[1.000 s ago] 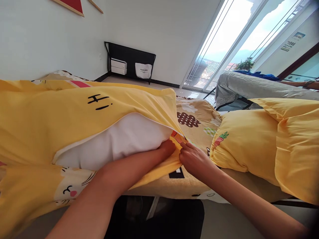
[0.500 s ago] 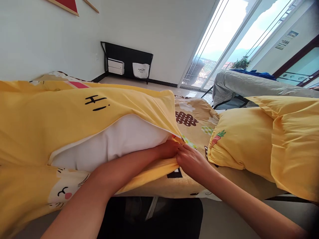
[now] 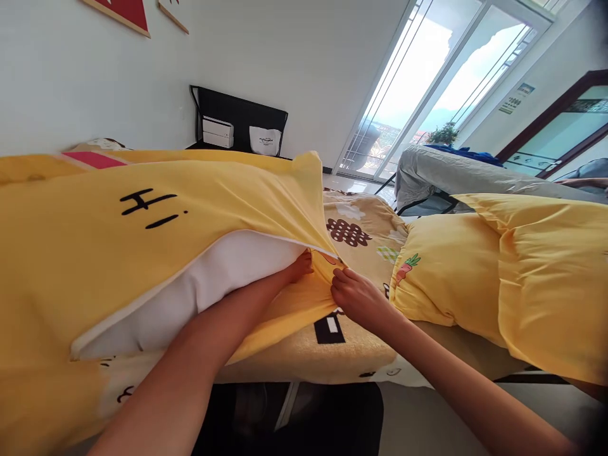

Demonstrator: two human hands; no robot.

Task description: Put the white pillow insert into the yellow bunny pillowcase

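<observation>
A yellow duvet cover [image 3: 228, 196] with "Hi" printed on it lies across the bed, its long opening facing me. Inside the opening shows a white quilt [image 3: 213, 278]. My left hand [image 3: 300, 267] reaches into the opening, fingers curled at the quilt's right end; part of the grip is hidden. My right hand [image 3: 356, 294] is closed on the edge of the cover at the right end of the opening, pulling the fabric taut. A small gap lies between the two hands, with the cover's yellow inner side showing there.
Yellow pillows [image 3: 451, 266] with a carrot print lie to the right on the patterned bed sheet [image 3: 356, 215]. A dark chair [image 3: 332, 411] stands below the bed's near edge. Farther back are a grey-covered bed [image 3: 446, 168], a black bed frame [image 3: 242, 111] and a sliding glass door [image 3: 418, 82].
My left hand has drawn back leftward from my right hand, and the quilt's end has shifted left with it. My right hand keeps hold of the cover's edge. The view has shifted slightly.
</observation>
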